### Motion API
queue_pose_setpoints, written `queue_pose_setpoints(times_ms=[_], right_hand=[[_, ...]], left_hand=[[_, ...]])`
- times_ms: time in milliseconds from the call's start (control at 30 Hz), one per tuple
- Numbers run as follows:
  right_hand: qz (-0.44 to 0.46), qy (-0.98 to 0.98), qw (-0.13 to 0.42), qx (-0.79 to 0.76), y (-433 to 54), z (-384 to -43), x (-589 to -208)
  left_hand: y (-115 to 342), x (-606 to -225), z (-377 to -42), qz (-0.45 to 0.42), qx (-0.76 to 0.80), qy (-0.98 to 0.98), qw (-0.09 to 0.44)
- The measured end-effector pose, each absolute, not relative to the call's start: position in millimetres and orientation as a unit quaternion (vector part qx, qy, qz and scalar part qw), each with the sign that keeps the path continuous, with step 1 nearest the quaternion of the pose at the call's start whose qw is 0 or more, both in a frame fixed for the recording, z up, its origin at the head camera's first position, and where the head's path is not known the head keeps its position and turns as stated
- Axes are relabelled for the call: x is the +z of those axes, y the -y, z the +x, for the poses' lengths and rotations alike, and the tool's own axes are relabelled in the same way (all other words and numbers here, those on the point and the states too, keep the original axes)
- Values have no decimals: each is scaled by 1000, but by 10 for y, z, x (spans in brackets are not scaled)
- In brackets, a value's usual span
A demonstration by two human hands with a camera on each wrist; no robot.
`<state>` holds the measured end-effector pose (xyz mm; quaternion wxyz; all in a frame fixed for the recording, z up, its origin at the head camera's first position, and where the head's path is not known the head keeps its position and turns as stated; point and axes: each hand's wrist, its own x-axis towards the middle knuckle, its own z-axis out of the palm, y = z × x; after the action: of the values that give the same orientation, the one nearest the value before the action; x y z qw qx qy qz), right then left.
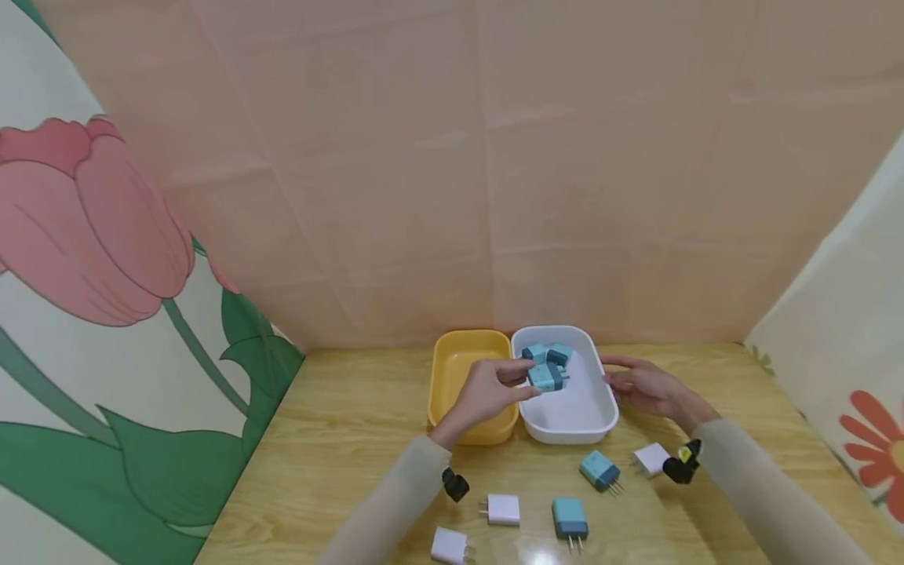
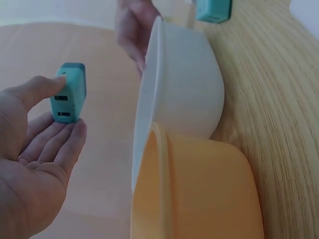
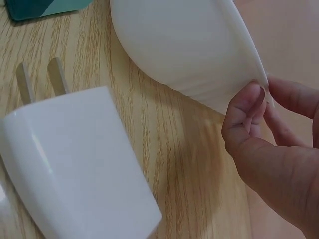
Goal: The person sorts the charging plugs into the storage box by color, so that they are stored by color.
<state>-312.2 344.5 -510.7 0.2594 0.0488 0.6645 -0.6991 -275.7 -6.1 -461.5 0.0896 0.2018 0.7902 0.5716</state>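
Note:
My left hand (image 1: 487, 390) pinches a two-tone blue charger (image 1: 542, 378) between thumb and fingers, above the white plastic tub (image 1: 593, 416). Two USB ports on this charger face the camera in the left wrist view. More blue chargers (image 1: 560, 353) lie inside the tub, partly hidden behind the held one. At the tub's right side, my right hand (image 1: 646, 390) holds the rim, thumb and fingertips on it in the right wrist view. Below that hand a white charger (image 3: 79, 164) lies on the table with its prongs showing.
A yellow tub (image 1: 445, 373) stands against the white one's left side. In front, the wooden table (image 1: 339, 439) bears blue chargers (image 1: 569, 518) and white chargers (image 1: 503, 510), prongs pointing various ways. A plain beige cloth (image 1: 424, 196) rises behind the table.

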Motion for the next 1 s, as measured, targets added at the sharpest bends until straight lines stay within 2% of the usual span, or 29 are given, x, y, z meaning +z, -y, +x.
queue_pose_setpoints(times_ms=[433,1000], right_hand=[[44,-666,260,-698,-3460,-3115,-5134],[39,-659,260,-704,-3459,-3122,-5129]], left_hand=[[-131,-4662,-2940,183,578,-790,89],[-318,-4583,-3174,201,535,-816,86]])
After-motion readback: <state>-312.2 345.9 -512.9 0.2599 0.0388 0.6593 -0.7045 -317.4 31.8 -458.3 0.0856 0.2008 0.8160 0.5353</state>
